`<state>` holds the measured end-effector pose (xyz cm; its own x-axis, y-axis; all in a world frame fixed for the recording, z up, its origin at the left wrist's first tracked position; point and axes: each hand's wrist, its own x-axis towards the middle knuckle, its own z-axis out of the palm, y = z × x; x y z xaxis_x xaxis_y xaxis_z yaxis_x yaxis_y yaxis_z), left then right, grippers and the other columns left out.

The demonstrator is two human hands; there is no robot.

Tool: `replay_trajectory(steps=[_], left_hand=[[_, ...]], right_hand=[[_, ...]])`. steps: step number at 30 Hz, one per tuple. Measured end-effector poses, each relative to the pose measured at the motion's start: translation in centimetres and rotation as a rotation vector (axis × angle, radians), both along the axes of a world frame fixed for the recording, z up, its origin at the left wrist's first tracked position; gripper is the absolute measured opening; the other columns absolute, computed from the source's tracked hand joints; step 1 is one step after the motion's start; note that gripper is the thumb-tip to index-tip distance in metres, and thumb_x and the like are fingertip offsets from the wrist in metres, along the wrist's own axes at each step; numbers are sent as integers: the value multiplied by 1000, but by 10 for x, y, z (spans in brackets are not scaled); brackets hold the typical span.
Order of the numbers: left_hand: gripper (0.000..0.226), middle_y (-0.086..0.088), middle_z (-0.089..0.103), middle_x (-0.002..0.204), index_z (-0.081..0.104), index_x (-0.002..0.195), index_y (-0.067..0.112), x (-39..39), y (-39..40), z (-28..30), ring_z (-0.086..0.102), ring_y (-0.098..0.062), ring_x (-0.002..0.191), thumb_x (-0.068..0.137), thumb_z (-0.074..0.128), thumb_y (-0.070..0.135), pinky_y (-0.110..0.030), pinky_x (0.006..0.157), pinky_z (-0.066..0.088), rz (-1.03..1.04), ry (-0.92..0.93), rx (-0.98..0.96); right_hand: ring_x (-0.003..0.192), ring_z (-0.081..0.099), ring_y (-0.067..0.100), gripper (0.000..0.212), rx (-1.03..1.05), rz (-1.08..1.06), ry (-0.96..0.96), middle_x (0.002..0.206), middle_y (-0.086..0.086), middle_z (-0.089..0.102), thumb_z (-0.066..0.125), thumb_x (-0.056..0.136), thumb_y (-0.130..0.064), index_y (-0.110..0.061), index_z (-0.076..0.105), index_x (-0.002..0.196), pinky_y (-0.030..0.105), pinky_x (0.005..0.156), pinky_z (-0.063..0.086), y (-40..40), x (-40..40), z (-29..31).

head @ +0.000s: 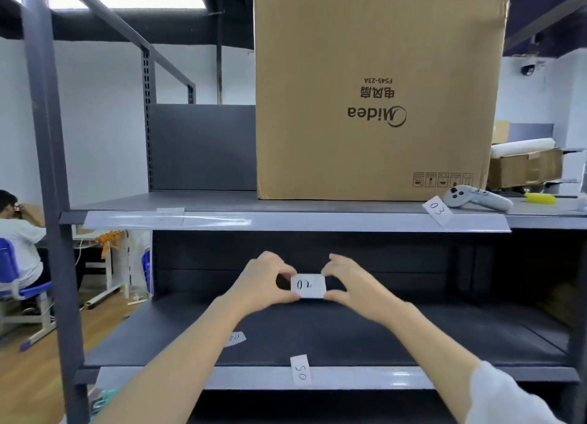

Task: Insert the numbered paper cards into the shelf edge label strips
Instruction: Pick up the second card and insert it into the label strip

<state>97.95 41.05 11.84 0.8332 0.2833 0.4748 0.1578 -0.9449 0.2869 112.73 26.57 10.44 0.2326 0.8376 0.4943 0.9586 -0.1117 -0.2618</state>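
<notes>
**Head view: one card held between both hands in front of the shelves**

Head camera looks down my two bare forearms at a grey metal shelf unit. My left hand (263, 280) pinches the left edge of a small white numbered card (308, 285) between thumb and fingertips, and my right hand (352, 283) pinches its right edge the same way. I hold the card in the air, in front of the dark gap between the two shelves, below the upper label strip (286, 221) and above the lower label strip (365, 377). Its handwritten digits read upside down to me.

A card marked 03 (437, 210) lies tilted at the right end of the upper shelf (206, 201), overhanging the strip. A card marked 50 (300, 370) lies across the front edge of the lower shelf (381, 338) and its strip. Another card (235, 338) lies flat on the lower shelf, beside my left forearm.

On the upper shelf stands a large cardboard box (378, 96) with its print upside down, and to its right lies a grey handheld controller (473, 198). At far left a person (19, 233) sits on a blue chair.
</notes>
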Motion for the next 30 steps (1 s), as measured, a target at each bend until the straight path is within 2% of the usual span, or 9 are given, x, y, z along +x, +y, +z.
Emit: replay_trajectory(steps=[5,10,13,16,19,22,25,27,30], left_hand=[[32,-2,65,102,66,102,17,19,19,49,44,-16,100,75,70,33,-37,92,40,-10,-102,99],[39,-5,63,111,63,111,16,54,39,96,46,-20,113,76,70,34,-34,92,39,18,-149,210],[42,-5,61,119,62,113,16,77,53,106,45,-19,120,76,70,33,-38,99,39,27,-148,190],[43,-6,57,126,62,114,18,96,65,107,41,-17,127,74,72,32,-36,102,36,50,-159,116],[45,-5,56,126,61,116,15,108,74,107,43,-17,124,74,73,28,-25,94,32,58,-180,107],[46,-2,53,130,62,115,16,115,85,104,42,-12,125,72,75,24,-13,81,24,59,-224,59],[45,3,51,132,63,114,21,119,90,97,40,-5,127,71,76,24,-9,86,21,30,-239,-19],[43,11,53,121,63,112,23,119,91,94,40,-1,123,71,75,23,-6,82,19,5,-261,-38],[43,21,45,110,62,114,27,120,93,91,34,11,112,72,75,26,-7,83,23,-24,-280,-44]], right_hand=[[143,15,11,41,40,-47,-101,142,4,41,58,87,-22,-9,49,124,27,113,18,18,17,54],[141,18,9,39,110,-61,-156,139,0,45,60,86,-23,-10,51,121,18,107,16,40,52,99],[140,21,12,39,106,-43,-220,134,1,49,61,85,-23,-9,52,121,11,98,14,55,74,113],[135,29,15,40,95,-28,-233,132,1,51,63,84,-26,-10,53,120,15,97,19,69,96,123],[120,40,13,39,89,4,-186,125,-1,55,64,82,-26,-13,55,118,21,93,30,81,111,127],[101,48,8,30,88,54,-33,107,-8,58,66,81,-22,-15,61,110,19,85,33,91,118,126],[82,59,10,6,220,103,133,83,-10,65,63,83,-17,-22,66,81,11,70,43,100,124,125],[67,56,2,18,276,100,224,68,-15,63,63,83,-16,-26,63,69,5,60,42,105,129,123],[48,49,-3,20,276,92,356,44,-17,58,66,80,-14,-24,63,64,5,49,36,111,132,118]])
